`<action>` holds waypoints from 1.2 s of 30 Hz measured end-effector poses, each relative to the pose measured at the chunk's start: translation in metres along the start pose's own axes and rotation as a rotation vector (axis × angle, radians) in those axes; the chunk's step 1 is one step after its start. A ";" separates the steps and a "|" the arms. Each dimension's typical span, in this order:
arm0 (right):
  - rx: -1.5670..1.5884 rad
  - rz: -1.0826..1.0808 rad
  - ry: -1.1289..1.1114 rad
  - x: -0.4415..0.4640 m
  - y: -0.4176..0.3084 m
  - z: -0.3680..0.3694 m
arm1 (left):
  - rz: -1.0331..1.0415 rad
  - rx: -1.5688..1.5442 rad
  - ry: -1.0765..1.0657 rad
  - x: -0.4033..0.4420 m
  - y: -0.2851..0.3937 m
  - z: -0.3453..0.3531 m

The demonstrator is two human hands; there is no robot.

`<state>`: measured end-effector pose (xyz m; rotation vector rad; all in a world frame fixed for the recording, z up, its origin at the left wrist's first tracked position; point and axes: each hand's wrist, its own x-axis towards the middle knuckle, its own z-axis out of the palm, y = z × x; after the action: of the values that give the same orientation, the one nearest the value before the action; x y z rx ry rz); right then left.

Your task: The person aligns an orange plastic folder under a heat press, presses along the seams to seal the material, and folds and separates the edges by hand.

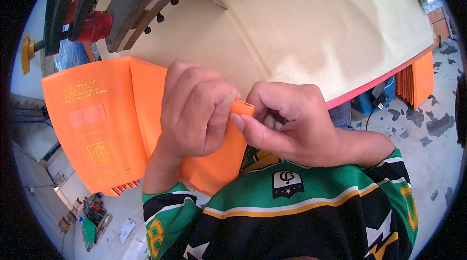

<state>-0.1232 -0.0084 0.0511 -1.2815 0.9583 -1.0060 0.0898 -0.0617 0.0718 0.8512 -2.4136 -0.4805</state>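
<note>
An orange plastic folder cover (pixel 92 133) with gold lettering, a round emblem and a small clear window lies opened out along the table's near edge. Its lettering appears upside down from here. My left hand (pixel 194 109) is closed on the cover's right-hand flap, thumb and fingers pinching near its folded upper edge. My right hand (pixel 296 119) is closed at the corner of that flap, its thumb pressing the edge and its other fingers curled in. Part of the flap is hidden behind my left hand and wrist.
A machine head (pixel 131 17) with red and black parts stands over the upper left of the cream table (pixel 331 31). More orange covers (pixel 416 80) are stacked at the right beside a blue item (pixel 367 102). Assorted objects (pixel 92 221) lie on the floor at lower left.
</note>
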 end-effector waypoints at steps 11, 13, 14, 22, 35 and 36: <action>-0.086 -0.096 0.017 0.001 0.003 -0.002 | 0.011 0.017 -0.003 -0.002 0.002 0.000; -0.099 -0.110 0.012 0.001 0.003 -0.001 | 0.016 0.019 -0.005 -0.003 0.002 0.000; -0.080 -0.108 0.017 0.001 0.003 0.000 | 0.011 0.019 0.000 -0.003 0.003 0.000; 0.188 0.077 0.005 -0.003 0.000 -0.006 | -0.004 -0.016 0.031 -0.004 0.004 0.000; 0.476 0.268 -0.075 -0.003 -0.003 -0.018 | -0.057 -0.196 0.100 -0.007 0.006 0.003; 0.494 0.276 -0.085 -0.003 -0.004 -0.018 | -0.055 -0.191 0.091 -0.007 0.006 0.003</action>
<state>-0.1420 -0.0106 0.0538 -0.7512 0.7355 -0.8912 0.0899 -0.0515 0.0698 0.8383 -2.2252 -0.6670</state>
